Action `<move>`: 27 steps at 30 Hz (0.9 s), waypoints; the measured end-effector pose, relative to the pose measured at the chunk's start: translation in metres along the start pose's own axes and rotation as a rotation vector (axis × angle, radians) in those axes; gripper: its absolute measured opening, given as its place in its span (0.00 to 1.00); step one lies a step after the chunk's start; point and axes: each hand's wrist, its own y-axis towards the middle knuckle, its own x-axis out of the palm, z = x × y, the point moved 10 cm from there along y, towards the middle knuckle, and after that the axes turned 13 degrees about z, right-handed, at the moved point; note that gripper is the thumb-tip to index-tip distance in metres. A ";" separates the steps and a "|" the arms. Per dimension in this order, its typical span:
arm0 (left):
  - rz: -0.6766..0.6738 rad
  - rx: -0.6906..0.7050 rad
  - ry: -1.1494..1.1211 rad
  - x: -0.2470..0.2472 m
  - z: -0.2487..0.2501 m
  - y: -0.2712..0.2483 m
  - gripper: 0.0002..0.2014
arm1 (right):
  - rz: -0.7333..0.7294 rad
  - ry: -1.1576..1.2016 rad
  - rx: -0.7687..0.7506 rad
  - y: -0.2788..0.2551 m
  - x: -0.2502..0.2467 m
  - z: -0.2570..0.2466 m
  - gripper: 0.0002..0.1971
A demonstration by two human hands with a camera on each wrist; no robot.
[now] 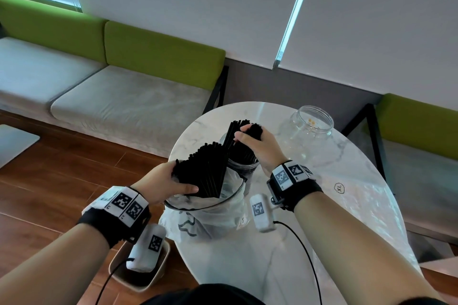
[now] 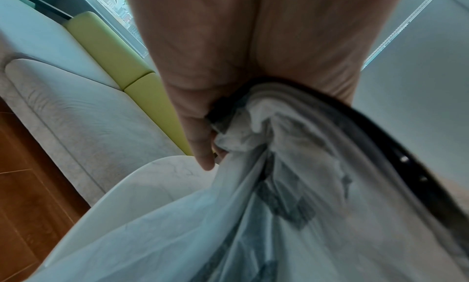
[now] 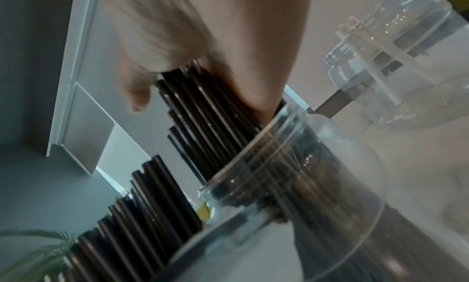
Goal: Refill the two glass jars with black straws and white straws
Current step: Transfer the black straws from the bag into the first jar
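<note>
Here we steady a fanned bundle of black straws (image 1: pixel 205 168) with our left hand (image 1: pixel 168 183), its grip clamped around them over their plastic bag (image 1: pixel 210 213), so our right hand (image 1: pixel 257 146), grip clamped on another bunch (image 1: pixel 255 130), can feed the near glass jar (image 1: pixel 244 168); the far jar (image 1: pixel 312 122) waits on the bench (image 1: pixel 322 205).

**Tally on the worktop**

Two hands: the left hand (image 1: pixel 171 181) and the right hand (image 1: pixel 255 146). Two glass jars: one jar (image 1: pixel 244 168) packed with black straws, one clear jar (image 1: pixel 312 122) behind. Two bunches of black straws, a fanned bunch (image 1: pixel 205 171) and a jar bunch (image 1: pixel 244 131), too many to count. One plastic bag (image 1: pixel 210 218). One round worktop (image 1: pixel 334 230).
</note>
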 end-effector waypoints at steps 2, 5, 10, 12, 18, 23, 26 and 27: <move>-0.005 0.002 -0.010 0.000 0.000 0.000 0.22 | -0.031 -0.036 -0.009 -0.002 0.006 -0.003 0.17; -0.007 0.007 -0.007 0.000 0.001 0.000 0.22 | 0.047 -0.038 -0.058 -0.001 0.002 -0.006 0.19; -0.008 0.001 -0.023 0.000 -0.001 0.000 0.21 | 0.153 -0.215 -0.436 -0.014 -0.004 -0.038 0.13; -0.008 0.003 -0.034 -0.001 -0.002 0.001 0.20 | 0.077 -0.233 -0.474 -0.020 0.005 -0.042 0.15; -0.002 0.004 -0.021 -0.001 -0.003 0.000 0.21 | -0.033 -0.423 -0.520 -0.016 0.026 -0.039 0.05; 0.002 0.003 -0.041 -0.002 -0.003 0.000 0.21 | 0.055 -0.459 -0.618 -0.009 0.029 -0.050 0.08; 0.005 -0.004 -0.059 -0.002 -0.007 0.000 0.25 | 0.002 -0.513 -0.649 -0.010 0.039 -0.050 0.11; 0.006 -0.007 -0.055 -0.002 -0.009 0.000 0.27 | -0.041 -0.538 -0.632 -0.009 0.042 -0.046 0.12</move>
